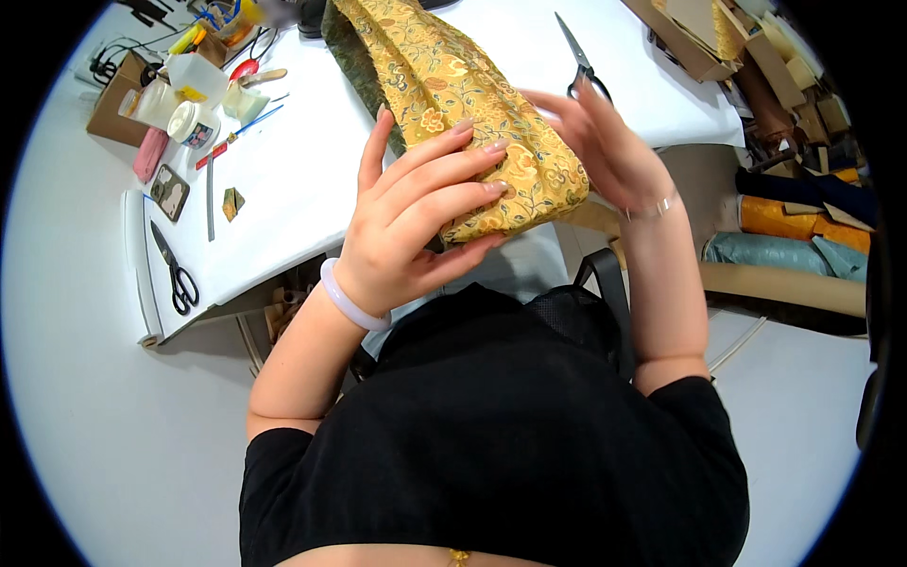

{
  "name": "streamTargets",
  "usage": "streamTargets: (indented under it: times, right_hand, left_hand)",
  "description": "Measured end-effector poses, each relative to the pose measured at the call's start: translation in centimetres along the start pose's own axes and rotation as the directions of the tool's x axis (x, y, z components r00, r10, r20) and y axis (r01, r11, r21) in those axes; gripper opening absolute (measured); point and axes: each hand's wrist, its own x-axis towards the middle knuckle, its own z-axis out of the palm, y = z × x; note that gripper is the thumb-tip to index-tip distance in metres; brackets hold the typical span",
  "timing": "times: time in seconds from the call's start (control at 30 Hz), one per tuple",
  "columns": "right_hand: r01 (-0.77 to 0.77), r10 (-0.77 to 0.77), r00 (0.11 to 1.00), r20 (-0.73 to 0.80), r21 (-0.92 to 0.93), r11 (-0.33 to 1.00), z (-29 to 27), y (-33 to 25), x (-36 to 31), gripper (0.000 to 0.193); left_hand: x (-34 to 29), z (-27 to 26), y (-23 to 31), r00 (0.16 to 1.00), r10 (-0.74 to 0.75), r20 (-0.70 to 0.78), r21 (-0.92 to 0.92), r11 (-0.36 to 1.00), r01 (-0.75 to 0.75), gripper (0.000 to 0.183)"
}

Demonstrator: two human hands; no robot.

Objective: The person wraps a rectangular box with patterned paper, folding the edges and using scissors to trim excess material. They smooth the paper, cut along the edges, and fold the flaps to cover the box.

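Holding gold floral fabric (534, 163), left hand (402, 203), right hand (619, 156) alongside

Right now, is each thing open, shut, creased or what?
Gold flowered cloth: creased, held up
Left hand: fingers spread, holding the cloth
Right hand: open, blurred, beside the cloth
Left scissors: shut, lying flat
Upper scissors: look shut, lying flat
White jar: can't tell if open
Phone: lying flat

In the upper centre, the gold floral brocade fabric (458, 80) blocks the way across the white-topped table (316, 175); bare surface runs left of it to a small gold-green angular scrap (232, 204), and right to black-handled steel scissors (583, 64)
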Motion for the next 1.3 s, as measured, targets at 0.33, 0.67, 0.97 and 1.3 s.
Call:
streamTargets:
  times: [0.33, 0.67, 0.97, 1.3]
  right_hand:
    - [-0.022, -0.014, 0.986, -0.168, -0.21, 0.977, 3.6, 1.7, -5.5, 0.061]
    - [0.083, -0.176, 0.956, -0.236, -0.359, 0.93, 4.9, 3.9, -5.2, 0.034]
    - [0.137, -0.239, 0.934, -0.265, -0.351, 0.926, 5.0, 4.9, -5.3, 0.032]
    - [0.151, -0.248, 0.929, -0.276, -0.328, 0.933, 5.0, 4.8, -5.6, 0.029]
  left_hand:
    - [-4.5, 4.5, 1.9, 0.771, -0.589, -0.244, -0.492, 0.76, 0.425, 0.082]
    - [-4.2, 3.2, 4.2, 0.54, -0.829, 0.148, -0.878, 0.141, 0.457, 0.044]
    - [-5.5, 3.4, 4.7, 0.72, -0.692, -0.063, -0.757, 0.503, 0.417, 0.023]
    - [-5.3, 3.2, 5.8, 0.688, -0.723, 0.06, -0.739, 0.431, 0.517, 0.018]
